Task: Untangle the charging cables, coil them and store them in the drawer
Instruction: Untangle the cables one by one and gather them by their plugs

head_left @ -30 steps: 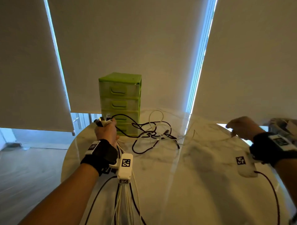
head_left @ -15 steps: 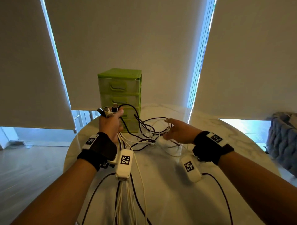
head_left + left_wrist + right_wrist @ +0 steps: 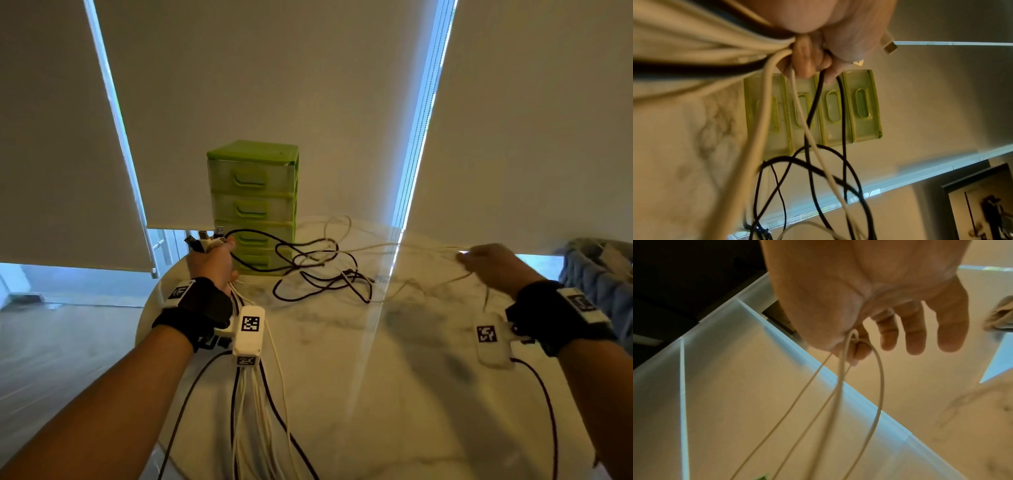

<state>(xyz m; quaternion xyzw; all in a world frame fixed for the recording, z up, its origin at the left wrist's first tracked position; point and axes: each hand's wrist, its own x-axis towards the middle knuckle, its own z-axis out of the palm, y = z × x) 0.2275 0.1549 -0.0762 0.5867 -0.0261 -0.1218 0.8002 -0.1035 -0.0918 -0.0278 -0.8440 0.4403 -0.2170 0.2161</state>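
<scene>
My left hand [image 3: 214,262] is fisted around a bundle of white and black charging cables [image 3: 764,53], their plug ends [image 3: 205,237] sticking up above the fist just left of the green drawer unit [image 3: 253,205]. All its drawers are closed. A tangle of black cable [image 3: 318,270] lies on the marble table in front of the unit. My right hand [image 3: 486,262] is out at the right and pinches a thin white cable [image 3: 842,369] between thumb and forefinger, the other fingers loose. That white cable [image 3: 394,246] stretches left toward the tangle.
The round marble table [image 3: 376,394] stands against window blinds. More cable lengths hang from my left hand toward the near table edge [image 3: 253,411]. A grey-blue padded seat [image 3: 603,270] shows at the far right. Floor lies beyond the table's left rim.
My right hand went in to the tangle half a second ago and has now pulled back out to the right, drawing a white cable with it. The left hand kept its grip.
</scene>
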